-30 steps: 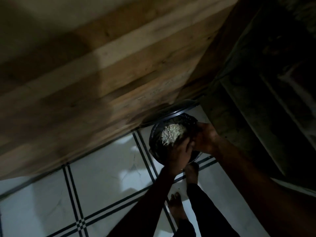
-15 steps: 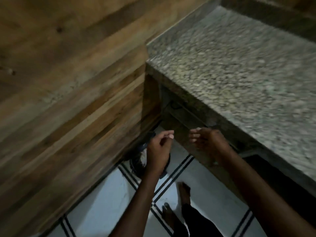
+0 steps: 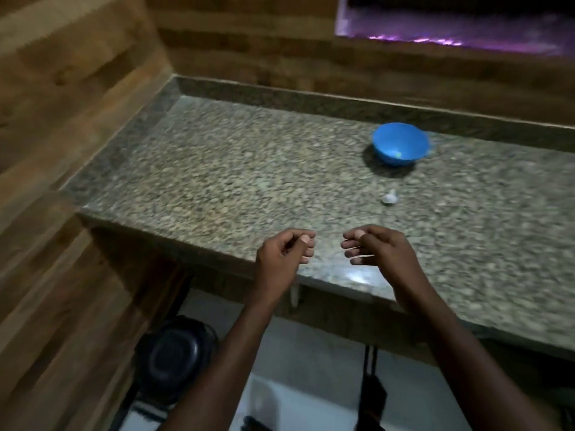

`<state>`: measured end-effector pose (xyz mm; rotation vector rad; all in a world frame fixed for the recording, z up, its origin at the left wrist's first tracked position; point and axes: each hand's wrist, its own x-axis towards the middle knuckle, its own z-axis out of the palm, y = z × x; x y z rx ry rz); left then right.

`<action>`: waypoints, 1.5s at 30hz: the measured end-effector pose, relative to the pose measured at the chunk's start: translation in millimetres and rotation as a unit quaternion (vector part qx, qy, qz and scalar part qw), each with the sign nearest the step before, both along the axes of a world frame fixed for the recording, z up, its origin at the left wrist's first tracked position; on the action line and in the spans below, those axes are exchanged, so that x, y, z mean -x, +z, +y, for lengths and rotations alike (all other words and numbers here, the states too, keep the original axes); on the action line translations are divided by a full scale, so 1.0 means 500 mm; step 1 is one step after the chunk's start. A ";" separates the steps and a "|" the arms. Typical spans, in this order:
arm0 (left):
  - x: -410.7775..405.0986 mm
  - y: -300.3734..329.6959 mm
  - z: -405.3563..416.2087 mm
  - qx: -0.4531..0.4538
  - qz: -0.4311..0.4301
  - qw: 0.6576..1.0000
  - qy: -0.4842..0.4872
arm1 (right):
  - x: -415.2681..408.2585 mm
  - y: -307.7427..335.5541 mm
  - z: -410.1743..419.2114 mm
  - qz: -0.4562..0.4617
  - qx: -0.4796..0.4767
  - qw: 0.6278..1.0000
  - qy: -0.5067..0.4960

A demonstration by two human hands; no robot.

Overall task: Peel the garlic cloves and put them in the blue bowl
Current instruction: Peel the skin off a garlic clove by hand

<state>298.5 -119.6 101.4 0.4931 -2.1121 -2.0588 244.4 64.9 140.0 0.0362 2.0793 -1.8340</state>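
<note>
Left hand (image 3: 281,255): up over the near edge of the surface, fingers loosely curled inward, nothing in it.
Right hand (image 3: 378,250): level with the left, just beside it with a gap between, fingers loosely bent toward the left hand, also holding nothing.
Surface (image 3: 236,169): speckled granite, with a raised lip along the back and left side, set into a corner of wood-panelled wall.
Blue bowl (image 3: 400,144): sitting on the surface toward the back right, well beyond the hands; a small pale speck shows inside, too blurred to name.
Garlic (image 3: 389,197): one small whitish piece lying on the surface between the blue bowl and the right hand, nearer the bowl; peeled or not, cannot tell.
Dark round container (image 3: 172,359): down on the floor under the surface's left end, beside the left forearm.
</note>
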 end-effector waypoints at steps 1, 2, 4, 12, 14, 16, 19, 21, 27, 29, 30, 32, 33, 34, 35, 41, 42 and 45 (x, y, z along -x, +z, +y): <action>0.024 -0.002 0.042 0.005 -0.002 1.000 -0.012 | 0.016 -0.002 0.046 0.001 -0.004 1.000 -0.015; 0.049 -0.006 0.083 0.012 -0.004 1.000 -0.022 | 0.034 -0.007 0.092 0.000 -0.009 0.999 -0.030; 0.098 -0.017 0.160 0.026 -0.016 0.999 -0.037 | 0.068 -0.020 0.177 -0.003 -0.017 0.998 -0.053; 0.264 -0.113 0.338 0.174 -0.070 0.979 -0.082 | 0.205 -0.129 0.391 -0.015 -0.083 0.994 -0.072; 0.299 -0.130 0.362 0.217 -0.071 0.968 -0.107 | 0.238 -0.164 0.415 -0.006 -0.120 0.990 -0.070; 0.335 -0.144 0.379 0.289 -0.077 0.941 -0.155 | 0.274 -0.196 0.431 0.019 -0.177 0.982 -0.069; 0.382 -0.173 0.398 0.398 -0.068 0.889 -0.216 | 0.328 -0.223 0.440 0.065 -0.271 0.958 -0.062; 0.401 -0.189 0.408 0.451 -0.059 0.858 -0.238 | 0.366 -0.237 0.439 0.082 -0.306 0.946 -0.069; 0.420 -0.231 0.407 0.545 -0.001 0.800 -0.251 | 0.465 -0.267 0.429 0.157 -0.404 0.899 -0.059; 0.423 -0.239 0.402 0.533 0.010 0.810 -0.245 | 0.483 -0.275 0.427 0.180 -0.434 0.882 -0.033; 0.425 -0.240 0.399 0.524 0.015 0.816 -0.243 | 0.488 -0.280 0.426 0.180 -0.448 0.875 -0.021; 0.431 -0.240 0.390 0.497 0.029 0.833 -0.240 | 0.494 -0.281 0.423 0.173 -0.467 0.867 -0.006; 0.434 -0.241 0.385 0.483 0.037 0.843 -0.232 | 0.496 -0.278 0.421 0.172 -0.469 0.866 -0.003; 0.436 -0.241 0.378 0.472 0.042 0.854 -0.217 | 0.500 -0.274 0.419 0.173 -0.467 0.867 -0.005; 0.437 -0.240 0.371 0.463 0.044 0.863 -0.197 | 0.506 -0.269 0.416 0.175 -0.460 0.871 -0.013; 0.451 -0.242 0.318 0.456 0.035 0.880 -0.129 | 0.598 -0.202 0.342 0.189 -0.339 0.917 -0.086; 0.452 -0.241 0.312 0.454 0.032 0.882 -0.126 | 0.617 -0.188 0.320 0.199 -0.329 0.918 -0.098; 0.455 -0.237 0.303 0.448 0.033 0.885 -0.120 | 0.673 -0.160 0.261 0.232 -0.331 0.909 -0.103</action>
